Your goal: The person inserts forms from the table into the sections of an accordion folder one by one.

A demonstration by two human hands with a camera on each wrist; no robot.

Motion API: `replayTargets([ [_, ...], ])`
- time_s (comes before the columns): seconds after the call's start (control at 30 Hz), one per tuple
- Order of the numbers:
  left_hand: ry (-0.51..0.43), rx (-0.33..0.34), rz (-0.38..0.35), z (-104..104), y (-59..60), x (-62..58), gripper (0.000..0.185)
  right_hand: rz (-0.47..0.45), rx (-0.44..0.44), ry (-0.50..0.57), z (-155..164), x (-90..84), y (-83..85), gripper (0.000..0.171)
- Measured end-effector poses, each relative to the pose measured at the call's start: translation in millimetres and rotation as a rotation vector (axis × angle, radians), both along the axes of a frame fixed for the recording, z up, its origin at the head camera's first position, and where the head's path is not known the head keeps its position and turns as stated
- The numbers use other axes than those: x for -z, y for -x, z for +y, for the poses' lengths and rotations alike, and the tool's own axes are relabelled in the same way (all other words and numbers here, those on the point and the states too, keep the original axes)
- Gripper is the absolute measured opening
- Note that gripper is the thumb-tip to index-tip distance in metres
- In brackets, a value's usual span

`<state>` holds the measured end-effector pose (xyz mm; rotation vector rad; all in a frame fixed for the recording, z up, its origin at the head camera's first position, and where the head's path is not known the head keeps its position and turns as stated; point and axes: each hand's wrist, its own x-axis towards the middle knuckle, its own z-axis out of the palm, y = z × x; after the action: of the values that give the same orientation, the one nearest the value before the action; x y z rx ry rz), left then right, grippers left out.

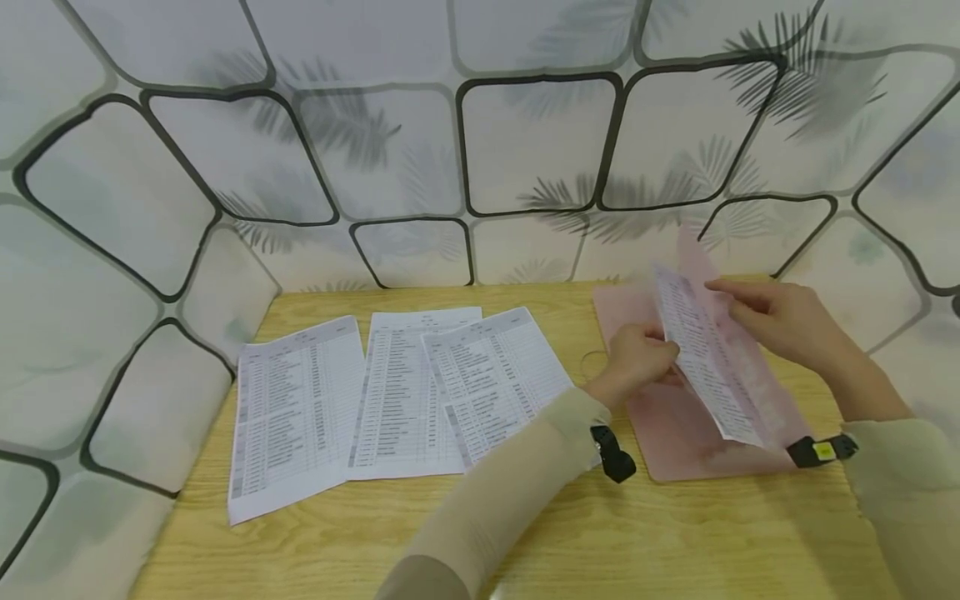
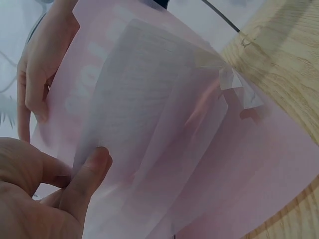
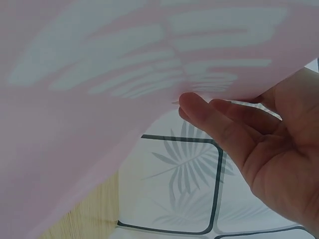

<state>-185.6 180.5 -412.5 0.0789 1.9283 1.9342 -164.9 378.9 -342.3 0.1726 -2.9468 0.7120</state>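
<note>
A pink folder (image 1: pixel 675 442) lies at the right of the table, its front cover (image 3: pixel 129 94) raised. Printed text sheets stand tilted inside, the front one being a white printed sheet (image 1: pixel 697 358). My left hand (image 1: pixel 637 358) pinches that sheet's left edge between thumb and fingers, plain in the left wrist view beside the translucent paper (image 2: pixel 134 89). At the raised cover's upper edge, my right hand (image 1: pixel 787 325) grips it with the thumb (image 3: pixel 199 109) on one face. The right fingers are partly hidden behind the cover.
Left of the folder lie three printed sheets: one on the far left (image 1: pixel 296 417), a middle one (image 1: pixel 405 400), and a third (image 1: pixel 495 375) overlapping it. My left forearm (image 1: pixel 502 492) crosses over the third. A patterned wall covering (image 1: pixel 540 150) borders the wooden table (image 1: pixel 300 550).
</note>
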Motion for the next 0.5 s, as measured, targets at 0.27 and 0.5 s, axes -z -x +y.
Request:
replayTargets([
  [0.27,0.094,-0.038,0.024,2.0,-2.8,-3.7,0.007,-0.125,-0.011,-0.008,4.8,5.5,4.9,0.048],
  [0.5,0.123,-0.104,0.068,3.5,-1.8,0.3,0.008,-0.134,-0.028,-0.003,8.2,6.8,1.5,0.051],
])
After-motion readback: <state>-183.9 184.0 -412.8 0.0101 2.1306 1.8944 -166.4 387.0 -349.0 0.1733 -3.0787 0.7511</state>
